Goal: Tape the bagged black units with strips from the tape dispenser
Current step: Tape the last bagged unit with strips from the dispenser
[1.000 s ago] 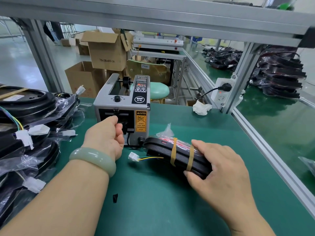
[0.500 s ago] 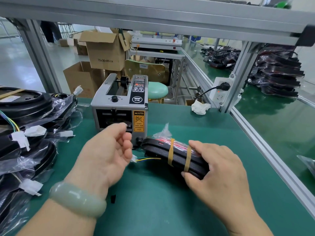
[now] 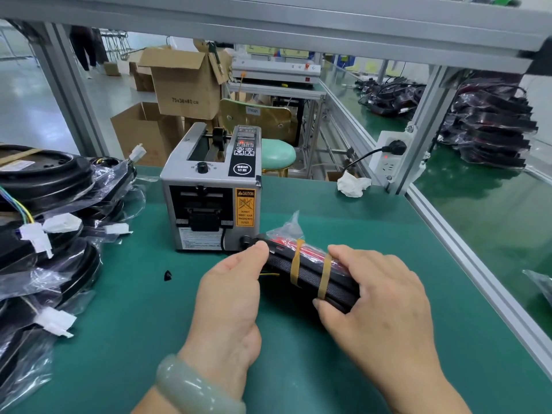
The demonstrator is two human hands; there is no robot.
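a clear plastic bag wraps the bagged black unit (image 3: 310, 277), red showing through its top. two tan tape strips (image 3: 296, 265) cross it. it sits at the middle of the bench (image 3: 143, 318), its left end just beside the front right corner of the tape dispenser (image 3: 212, 201). the left hand (image 3: 230, 297), a pale green bracelet (image 3: 194, 386) on its wrist, pinches the unit's left end with thumb on top and fingers curled below. the right hand (image 3: 376, 297) is clamped round the right end, thumb under and fingers over.

along the bench's left edge more bagged units (image 3: 50, 210) lie stacked, wires and white plugs poking from the bags. a crumpled white cloth (image 3: 354, 183) lies at the far right corner by a wall socket (image 3: 388, 153). beyond the far edge stand open cardboard boxes (image 3: 182, 82), contents hidden, and a green stool (image 3: 276, 153). a neighbouring bench carries another pile of bagged units (image 3: 490, 127).
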